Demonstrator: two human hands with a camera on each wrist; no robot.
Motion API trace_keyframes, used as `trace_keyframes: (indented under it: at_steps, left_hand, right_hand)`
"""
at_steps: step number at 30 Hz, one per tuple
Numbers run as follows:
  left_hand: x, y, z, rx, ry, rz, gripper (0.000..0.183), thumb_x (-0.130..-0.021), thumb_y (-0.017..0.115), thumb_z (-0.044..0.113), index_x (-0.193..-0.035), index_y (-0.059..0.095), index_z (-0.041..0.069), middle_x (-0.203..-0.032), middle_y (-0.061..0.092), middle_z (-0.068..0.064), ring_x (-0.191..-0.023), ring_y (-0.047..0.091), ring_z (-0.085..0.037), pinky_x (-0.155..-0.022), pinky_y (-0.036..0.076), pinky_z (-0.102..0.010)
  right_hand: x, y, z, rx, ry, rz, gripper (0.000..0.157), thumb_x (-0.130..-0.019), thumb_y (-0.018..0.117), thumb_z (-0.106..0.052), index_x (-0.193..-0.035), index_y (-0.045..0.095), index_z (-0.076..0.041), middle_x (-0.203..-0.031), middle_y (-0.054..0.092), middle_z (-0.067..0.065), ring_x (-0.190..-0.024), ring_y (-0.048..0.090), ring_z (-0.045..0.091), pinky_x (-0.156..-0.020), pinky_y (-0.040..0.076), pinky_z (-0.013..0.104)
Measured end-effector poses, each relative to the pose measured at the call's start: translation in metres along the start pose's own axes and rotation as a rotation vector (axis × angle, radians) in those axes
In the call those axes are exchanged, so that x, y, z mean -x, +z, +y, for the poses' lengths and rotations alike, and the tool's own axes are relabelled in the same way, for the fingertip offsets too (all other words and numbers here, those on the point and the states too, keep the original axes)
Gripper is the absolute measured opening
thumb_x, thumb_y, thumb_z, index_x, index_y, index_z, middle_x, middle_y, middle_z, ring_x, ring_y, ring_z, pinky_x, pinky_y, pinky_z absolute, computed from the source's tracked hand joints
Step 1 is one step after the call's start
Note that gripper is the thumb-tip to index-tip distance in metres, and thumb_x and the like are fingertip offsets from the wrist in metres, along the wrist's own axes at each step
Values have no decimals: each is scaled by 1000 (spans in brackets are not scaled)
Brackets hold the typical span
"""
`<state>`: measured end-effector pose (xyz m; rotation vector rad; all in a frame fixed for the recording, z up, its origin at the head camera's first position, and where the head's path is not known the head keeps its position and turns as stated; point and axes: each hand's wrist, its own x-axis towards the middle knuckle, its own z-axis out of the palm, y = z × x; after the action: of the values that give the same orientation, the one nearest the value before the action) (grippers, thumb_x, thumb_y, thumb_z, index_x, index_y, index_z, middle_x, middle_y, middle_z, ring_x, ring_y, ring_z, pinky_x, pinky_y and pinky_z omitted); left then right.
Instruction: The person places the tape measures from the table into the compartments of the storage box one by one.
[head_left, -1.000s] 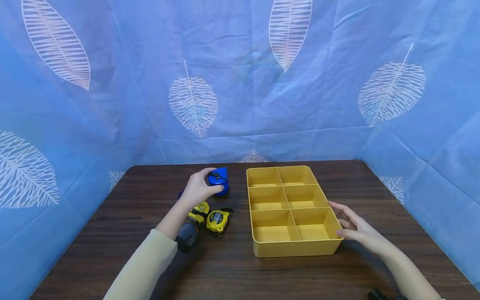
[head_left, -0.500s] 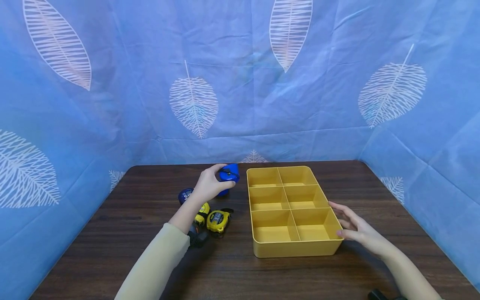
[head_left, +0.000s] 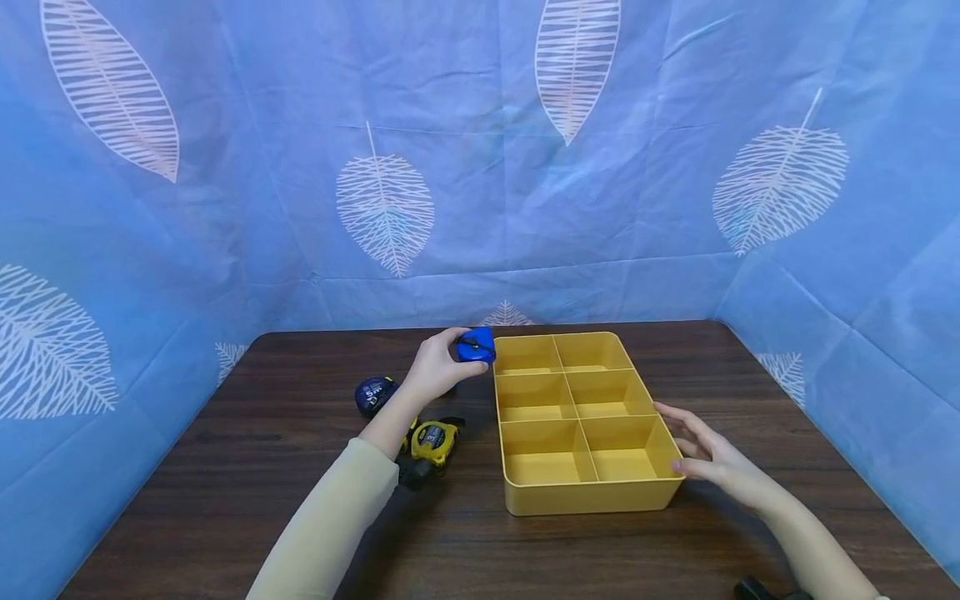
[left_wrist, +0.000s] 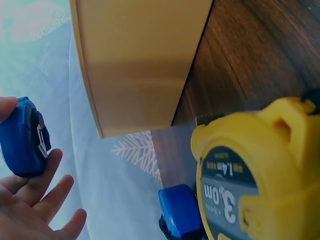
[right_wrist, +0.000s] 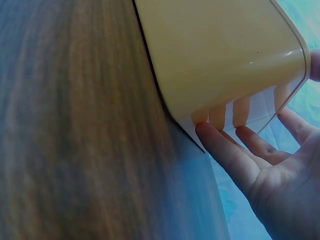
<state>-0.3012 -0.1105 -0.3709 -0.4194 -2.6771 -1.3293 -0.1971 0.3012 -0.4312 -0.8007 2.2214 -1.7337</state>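
Observation:
My left hand (head_left: 435,367) pinches a blue tape measure (head_left: 476,344) between thumb and fingers, right by the far left corner of a yellow six-compartment box (head_left: 592,497). In the left wrist view the blue tape measure (left_wrist: 22,140) sits tilted in the fingers, apart from the box wall (left_wrist: 135,75). At the box's right side, my right hand (head_left: 712,458) grips the near part of the wall, thumb at the rim and fingers against the outside. The right wrist view shows the fingertips (right_wrist: 202,127) touching the outer wall. All the compartments I see into hold nothing.
Left of the box lie a yellow tape measure (head_left: 433,442) and a navy one (head_left: 375,396); my left forearm partly hides others, including a dark one (head_left: 416,473). Another blue tape measure (left_wrist: 180,210) shows beside the yellow one. A blue leaf-print cloth (head_left: 480,208) hangs behind the table.
My left hand has moved right with the blue tape measure, from over the group of tape measures to the box's far left corner. The right hand and box have stayed put.

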Motion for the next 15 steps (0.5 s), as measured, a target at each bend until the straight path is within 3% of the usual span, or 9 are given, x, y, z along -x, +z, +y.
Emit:
trace_keyframes:
  at_steps: [15]
  left_hand:
    - [-12,15,2,-26,15,-13,72,-78,79,35,-139,50,9,-130,57,-10,-114,55,-27,-92,48,-43]
  right_hand:
    - [1,0,-1,6,-2,3,66,-95,48,2,-150,12,1,-145,29,-13,-118,53,8,-81,52,35]
